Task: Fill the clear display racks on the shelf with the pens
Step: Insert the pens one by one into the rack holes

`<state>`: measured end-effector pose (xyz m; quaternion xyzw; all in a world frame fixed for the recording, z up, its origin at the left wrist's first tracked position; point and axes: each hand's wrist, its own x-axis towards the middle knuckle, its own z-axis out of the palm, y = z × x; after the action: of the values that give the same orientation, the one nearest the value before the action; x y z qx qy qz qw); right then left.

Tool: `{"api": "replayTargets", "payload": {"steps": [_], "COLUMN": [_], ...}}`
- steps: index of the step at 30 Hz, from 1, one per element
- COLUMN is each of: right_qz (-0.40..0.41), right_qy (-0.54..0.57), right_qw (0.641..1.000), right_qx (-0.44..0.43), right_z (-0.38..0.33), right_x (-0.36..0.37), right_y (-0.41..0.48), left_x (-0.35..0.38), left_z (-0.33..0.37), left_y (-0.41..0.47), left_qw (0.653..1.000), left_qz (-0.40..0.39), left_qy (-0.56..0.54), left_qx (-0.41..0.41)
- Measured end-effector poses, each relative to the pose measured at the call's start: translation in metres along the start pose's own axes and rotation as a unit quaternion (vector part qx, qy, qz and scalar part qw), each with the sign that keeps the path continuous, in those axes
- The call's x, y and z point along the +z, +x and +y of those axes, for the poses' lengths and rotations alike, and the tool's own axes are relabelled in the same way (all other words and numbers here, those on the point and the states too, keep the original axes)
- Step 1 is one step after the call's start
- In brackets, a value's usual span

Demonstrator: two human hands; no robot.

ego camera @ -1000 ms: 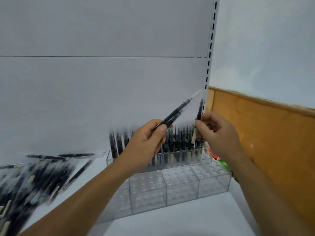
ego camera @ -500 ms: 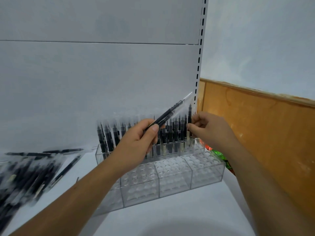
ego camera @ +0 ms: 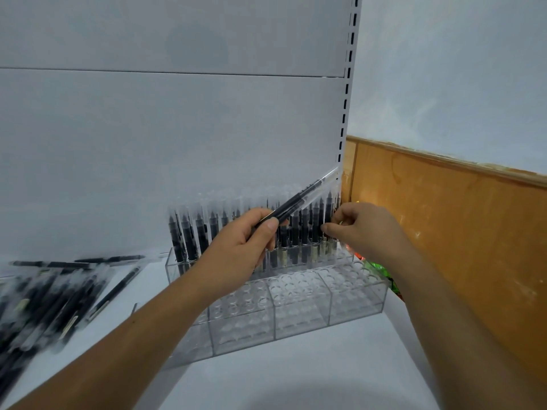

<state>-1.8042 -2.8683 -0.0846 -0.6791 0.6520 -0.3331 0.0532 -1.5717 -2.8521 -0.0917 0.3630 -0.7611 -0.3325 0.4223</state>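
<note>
My left hand (ego camera: 245, 247) pinched a spare pen (ego camera: 299, 202), right hand (ego camera: 364, 229) pinched a racked pen (ego camera: 328, 207) in the rack (ego camera: 355, 303), back-right corner; jostled crowded neighbours (ego camera: 305, 223) could topple

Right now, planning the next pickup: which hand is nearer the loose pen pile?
Left. The left hand, gripping a pen over the rack, is right of the pile; the right hand is farther right, at the rack's end.

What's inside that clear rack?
Black pens stand in the back rows of the rack. The front holes look empty. The left hand and right hand, each holding a pen, hide some holes.
</note>
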Motion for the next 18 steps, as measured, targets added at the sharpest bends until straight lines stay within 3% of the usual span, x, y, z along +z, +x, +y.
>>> {"api": "replayTargets", "payload": {"steps": [10,15,18], "right_qz": [-0.029,0.091,0.143], "right_qy": [-0.025,0.11,0.093], "right_qw": [0.999,0.99,0.985], "right_qx": [0.011,0.017,0.028], "right_z": [0.002,0.006,0.01], "right_x": [-0.007,-0.013,-0.011], "right_y": [-0.003,-0.002,0.001], "left_x": [0.0,0.001,0.005], "left_z": [0.001,0.012,0.021], "left_y": [0.001,0.007,0.015], "left_qw": [1.0,1.0,1.0], "left_qz": [0.005,0.0,0.006], "left_qy": [0.003,0.002,-0.019], "left_qx": [-0.015,-0.015,-0.014]}}
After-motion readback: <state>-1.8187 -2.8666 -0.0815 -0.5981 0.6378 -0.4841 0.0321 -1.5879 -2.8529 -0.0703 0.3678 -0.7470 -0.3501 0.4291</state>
